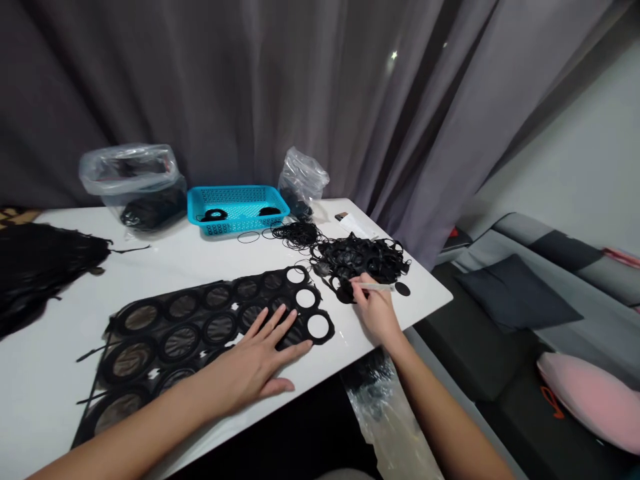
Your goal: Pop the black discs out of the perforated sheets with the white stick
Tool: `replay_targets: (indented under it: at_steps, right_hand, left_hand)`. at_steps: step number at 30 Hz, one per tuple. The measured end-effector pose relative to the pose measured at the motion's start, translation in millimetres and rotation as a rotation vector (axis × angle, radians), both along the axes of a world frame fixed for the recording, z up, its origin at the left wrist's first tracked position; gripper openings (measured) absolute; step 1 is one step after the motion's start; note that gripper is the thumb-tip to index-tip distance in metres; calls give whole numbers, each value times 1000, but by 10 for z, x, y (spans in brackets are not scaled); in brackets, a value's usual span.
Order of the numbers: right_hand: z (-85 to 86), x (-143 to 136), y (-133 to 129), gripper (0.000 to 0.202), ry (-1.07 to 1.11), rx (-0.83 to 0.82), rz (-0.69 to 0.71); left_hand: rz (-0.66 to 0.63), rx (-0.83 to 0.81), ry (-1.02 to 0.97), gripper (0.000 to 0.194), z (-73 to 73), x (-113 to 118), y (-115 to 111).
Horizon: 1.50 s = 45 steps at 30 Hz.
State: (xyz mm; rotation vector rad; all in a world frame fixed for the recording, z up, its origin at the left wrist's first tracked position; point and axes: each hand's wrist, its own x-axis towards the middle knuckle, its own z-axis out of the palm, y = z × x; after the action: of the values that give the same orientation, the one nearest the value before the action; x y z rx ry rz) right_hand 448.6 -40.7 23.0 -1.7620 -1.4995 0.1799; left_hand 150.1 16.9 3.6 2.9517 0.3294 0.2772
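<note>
My left hand [273, 343] lies flat with fingers spread on a black sheet [145, 293] patterned with rows of rings. At the sheet's right end several rings have open centres with the white table showing through; the others have dark film across them. My right hand [376, 308] is closed around a slim white pen-like tool [375, 287], its tip hidden by the fingers. Beneath those fingertips is a dark round piece [345, 292], touching the edge of a tangled pile of black scraps [363, 257]. A loose black disc [403, 289] rests to the right.
A blue basket [240, 193] holding black rings stands at the back, between two clear plastic bags [133, 177] with black contents. Thin black loops [297, 235] lie beside the scraps. Black material [45, 267] is heaped at left. A plastic bag [395, 427] hangs below the table edge.
</note>
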Motion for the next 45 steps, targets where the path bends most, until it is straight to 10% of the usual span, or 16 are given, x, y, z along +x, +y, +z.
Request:
replay_targets:
  at_steps: [10, 34, 42, 45]
  right_hand:
    - [29, -841, -156, 12, 157, -265, 605]
    - [-93, -988, -327, 12, -198, -140, 698]
    - [44, -435, 102, 22, 28, 31, 136]
    - [100, -372, 307, 23, 49, -2, 145]
  left_hand:
    - [33, -47, 94, 61, 89, -355, -133]
    - [76, -78, -14, 62, -16, -347, -178]
    - [76, -69, 2, 60, 34, -388, -195]
    - [88, -78, 31, 66, 128, -356, -157]
